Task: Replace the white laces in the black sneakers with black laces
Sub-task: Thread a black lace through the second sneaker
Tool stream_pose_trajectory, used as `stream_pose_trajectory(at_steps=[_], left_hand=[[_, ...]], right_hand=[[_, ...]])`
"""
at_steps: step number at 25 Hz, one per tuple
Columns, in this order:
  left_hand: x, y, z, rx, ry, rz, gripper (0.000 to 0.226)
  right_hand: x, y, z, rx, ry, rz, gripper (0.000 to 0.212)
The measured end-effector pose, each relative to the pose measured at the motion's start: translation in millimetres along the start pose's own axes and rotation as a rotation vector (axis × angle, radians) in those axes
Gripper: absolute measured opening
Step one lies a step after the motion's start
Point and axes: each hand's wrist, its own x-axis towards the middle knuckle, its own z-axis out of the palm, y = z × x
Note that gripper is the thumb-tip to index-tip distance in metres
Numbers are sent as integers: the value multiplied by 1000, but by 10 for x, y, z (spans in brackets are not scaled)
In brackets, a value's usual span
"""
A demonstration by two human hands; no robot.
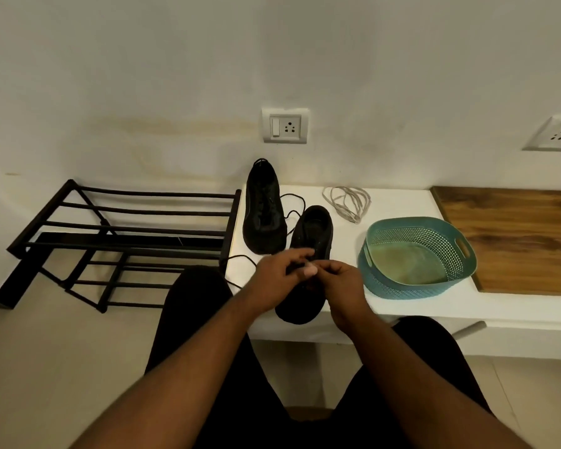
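Two black sneakers stand on a low white ledge (402,199). The far sneaker (263,210) leans against the wall and carries black lacing. The near sneaker (311,251) lies in front of me, toe towards me. My left hand (277,277) and my right hand (344,283) meet over its middle, fingers curled, pinching a black lace (240,257) that trails off to the left. Their fingertips hide the eyelets. A bundle of white laces (348,202) lies loose at the back of the ledge.
A teal perforated plastic basket (467,264) sits right of the near sneaker. A wooden board (518,238) lies further right. A black metal shoe rack (127,234) stands on the floor to the left. Wall sockets (285,125) are above. My knees are below.
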Motion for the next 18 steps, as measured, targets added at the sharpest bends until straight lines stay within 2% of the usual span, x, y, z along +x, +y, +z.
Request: stream_pose_trajectory(at_steps=[2,3,6,8,10,12,15,18], left_hand=[[-38,-218,131,-300,130,-133,23],[-37,-312,128,-373,208,-196,15],[88,-466,24,-359,348,-273,4],[192,-521,-24,-377,447,-326,3],[272,-570,-2,-414,478,-389,3],[319,-621,74,-384,454,-433,8],[372,-668,189,-358,439,-473,13],[435,-735,276,-348,502,-519,13]], right_hand=[[48,56,33,59,-36,76,10],[72,79,34,78,-44,102,12],[243,140,39,101,40,164,18],[410,209,99,-66,122,179,23],[544,270,215,-272,152,181,30],[618,316,321,-375,164,199,34],[685,387,342,-377,192,240,25],[722,442,286,-340,189,255,15]])
